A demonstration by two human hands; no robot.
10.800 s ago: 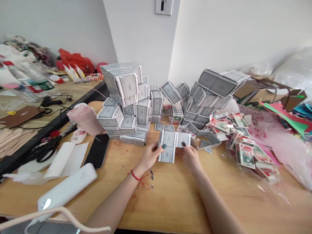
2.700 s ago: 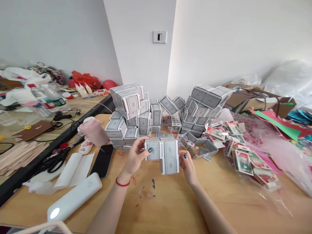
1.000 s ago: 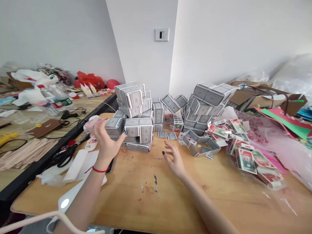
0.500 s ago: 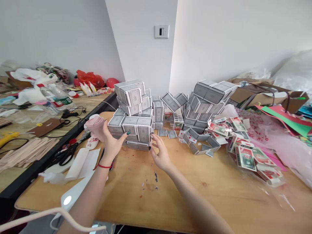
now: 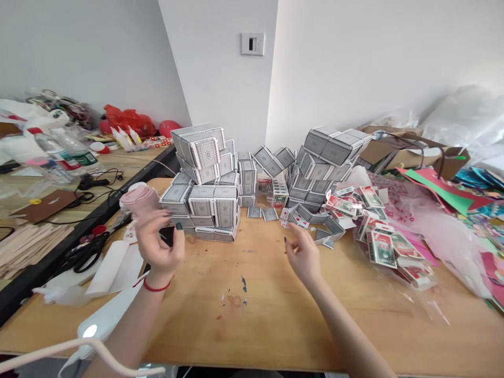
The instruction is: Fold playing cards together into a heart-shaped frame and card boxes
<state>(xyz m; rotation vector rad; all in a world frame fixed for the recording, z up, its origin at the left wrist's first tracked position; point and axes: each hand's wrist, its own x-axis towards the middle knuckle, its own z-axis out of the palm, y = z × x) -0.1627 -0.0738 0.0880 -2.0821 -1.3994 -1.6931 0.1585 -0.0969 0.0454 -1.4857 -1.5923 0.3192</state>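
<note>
My left hand (image 5: 158,242) is raised beside the left stack of card boxes (image 5: 214,206). Its fingers are loosely curled, slightly blurred, with the thumb apart and nothing held. My right hand (image 5: 305,256) hovers over the table, its fingers bent but apart and empty. Closest to it is an open ring of folded playing cards (image 5: 333,227). The boxes are built from grey-patterned playing cards, piled in uneven layers. Another stack of card boxes (image 5: 328,147) rises at the right, and several smaller card boxes (image 5: 247,176) stand between the two stacks.
Torn red-and-green card packets (image 5: 382,249) lie on plastic at the right. Scissors (image 5: 88,257), a pink roll (image 5: 137,197) and white paper (image 5: 112,268) sit on the left. A white device with a cable (image 5: 98,320) lies near the front. Bottles (image 5: 59,149) stand farther left.
Both hands have let go of the front card boxes in the left stack. My left hand has drawn back to the left, my right hand to the right. The view has shifted slightly.
</note>
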